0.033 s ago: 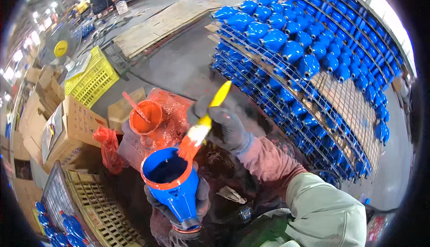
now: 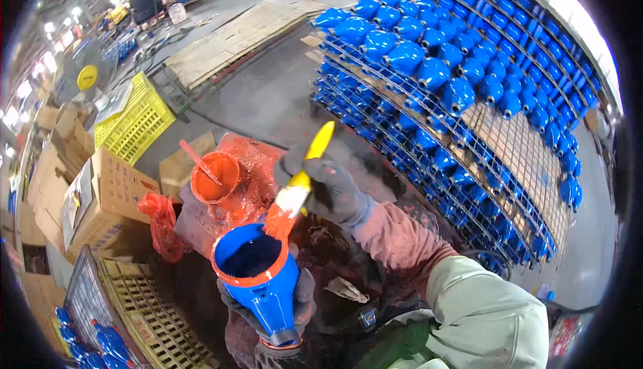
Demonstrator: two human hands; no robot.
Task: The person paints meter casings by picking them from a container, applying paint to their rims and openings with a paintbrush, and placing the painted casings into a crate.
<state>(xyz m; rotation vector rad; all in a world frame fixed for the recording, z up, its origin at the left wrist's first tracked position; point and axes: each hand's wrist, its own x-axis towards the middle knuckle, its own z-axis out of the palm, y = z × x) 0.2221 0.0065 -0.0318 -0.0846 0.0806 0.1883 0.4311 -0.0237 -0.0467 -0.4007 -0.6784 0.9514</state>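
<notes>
A glossy blue funnel-shaped casting [image 2: 271,295] rests in my left hand [image 2: 305,297], whose gloved fingers wrap round its underside. Its wide round mouth tilts up toward me and the narrow neck points down. Orange-red paint covers the rim of that mouth. In my gloved right hand [image 2: 341,195] is a paintbrush [image 2: 293,195] with a yellow handle. The brush's red, paint-loaded bristles touch the far right part of the rim. Just beyond the casting, an orange-red paint pot [image 2: 213,183] with a stick leaning in it stands on a paint-smeared surface [image 2: 258,161].
A wire rack [image 2: 495,148] full of blue castings fills the right side. On the left are cardboard boxes [image 2: 110,191], a yellow crate [image 2: 137,118] and a red plastic bag [image 2: 163,225]. A tan slatted crate [image 2: 151,302] lies at lower left, beside more blue castings [image 2: 107,342].
The brush and my right hand have shifted slightly left, with the bristles still on the rim. The whole view has moved a little too.
</notes>
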